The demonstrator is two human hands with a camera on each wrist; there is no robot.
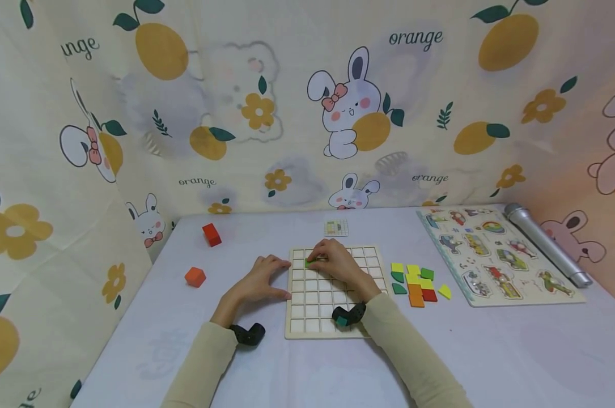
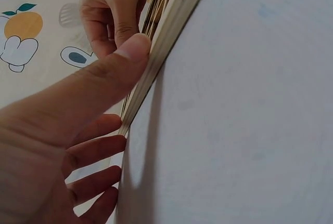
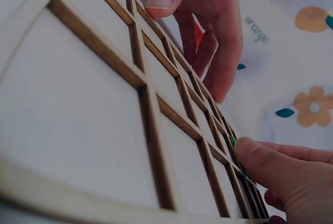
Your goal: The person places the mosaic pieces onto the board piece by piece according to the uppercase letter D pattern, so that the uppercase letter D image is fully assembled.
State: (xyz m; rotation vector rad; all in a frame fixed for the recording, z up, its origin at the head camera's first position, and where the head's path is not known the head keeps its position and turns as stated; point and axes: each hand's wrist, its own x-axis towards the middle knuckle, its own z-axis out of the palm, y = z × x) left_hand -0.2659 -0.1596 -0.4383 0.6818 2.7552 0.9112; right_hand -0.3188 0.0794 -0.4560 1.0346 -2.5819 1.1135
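Note:
A wooden grid board (image 1: 312,335) with square cells lies at the middle of the table. My left hand (image 1: 256,279) touches its left edge, thumb and fingers spread and fairly straight; in the left wrist view the thumb (image 2: 117,65) presses against the board's side (image 2: 156,60). Over the upper left cells, my right hand (image 1: 340,263) pinches a small green tile (image 1: 308,263) between thumb and fingers. Only a sliver of that green tile (image 3: 232,140) shows in the right wrist view, so its shape is hidden.
Several yellow, green, orange and red tiles (image 1: 414,279) lie right of the board. Behind it is a small printed card (image 1: 335,228). A red block (image 1: 212,234) and an orange block (image 1: 195,277) sit left. Far right are a picture puzzle board (image 1: 460,260) and a silver cylinder (image 1: 547,243).

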